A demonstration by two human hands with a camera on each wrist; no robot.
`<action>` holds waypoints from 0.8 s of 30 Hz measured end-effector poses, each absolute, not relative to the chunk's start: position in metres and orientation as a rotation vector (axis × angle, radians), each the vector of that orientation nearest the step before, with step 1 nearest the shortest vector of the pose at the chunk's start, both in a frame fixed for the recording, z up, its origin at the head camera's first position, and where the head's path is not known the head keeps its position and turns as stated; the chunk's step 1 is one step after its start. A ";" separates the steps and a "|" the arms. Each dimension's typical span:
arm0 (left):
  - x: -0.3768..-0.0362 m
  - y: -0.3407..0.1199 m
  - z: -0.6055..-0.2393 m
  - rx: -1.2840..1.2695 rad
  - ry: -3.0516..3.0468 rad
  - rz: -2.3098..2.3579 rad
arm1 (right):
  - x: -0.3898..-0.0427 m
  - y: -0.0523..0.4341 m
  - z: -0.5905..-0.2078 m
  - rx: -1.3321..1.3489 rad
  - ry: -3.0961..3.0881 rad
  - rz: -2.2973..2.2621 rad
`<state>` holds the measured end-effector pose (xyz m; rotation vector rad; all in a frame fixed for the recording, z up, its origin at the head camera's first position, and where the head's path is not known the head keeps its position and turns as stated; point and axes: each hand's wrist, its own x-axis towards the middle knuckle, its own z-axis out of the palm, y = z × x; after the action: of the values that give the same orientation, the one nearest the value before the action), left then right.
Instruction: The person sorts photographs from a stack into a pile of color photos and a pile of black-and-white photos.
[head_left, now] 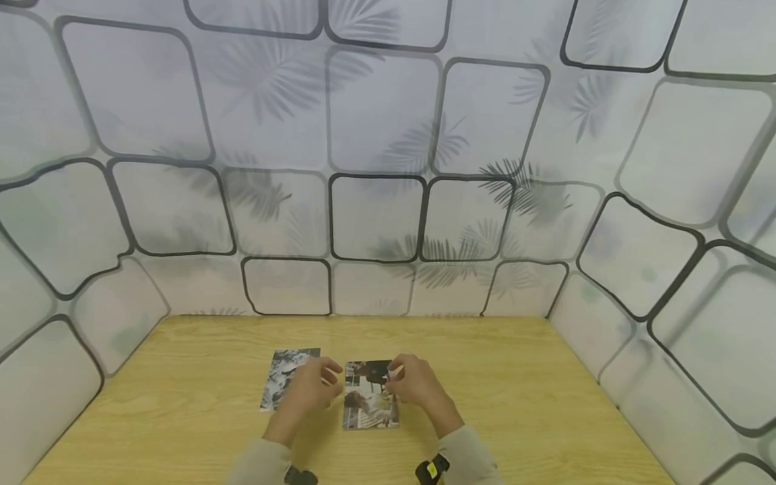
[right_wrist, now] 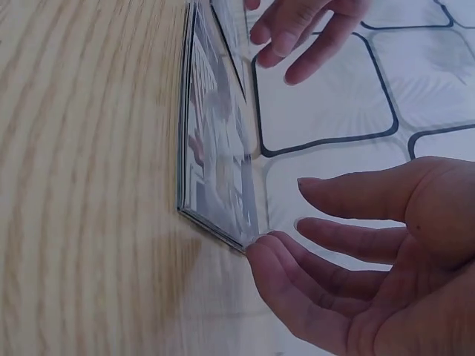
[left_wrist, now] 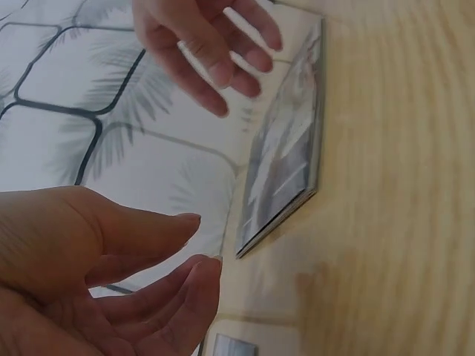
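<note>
Two hands flank a stack of photo cards near the front edge of the wooden table.

Left to right: a single photo card lies flat; the left hand hovers loosely spread, holding nothing; the photo stack lies between; the right hand is relaxed, fingertips at its corner. Squaring it seems best done pressing both sides evenly. No containers visible.
</note>
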<state>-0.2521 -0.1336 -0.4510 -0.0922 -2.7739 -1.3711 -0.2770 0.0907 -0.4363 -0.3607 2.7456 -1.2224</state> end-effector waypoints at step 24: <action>-0.256 -0.119 -0.472 -0.153 -2.752 -1.300 | -0.280 0.091 -0.459 -0.257 2.725 -1.148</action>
<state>-0.2560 -0.1191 -0.4720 -0.1528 -2.7521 -1.2996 -0.2797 0.0910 -0.4590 -0.2573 2.7249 -1.1482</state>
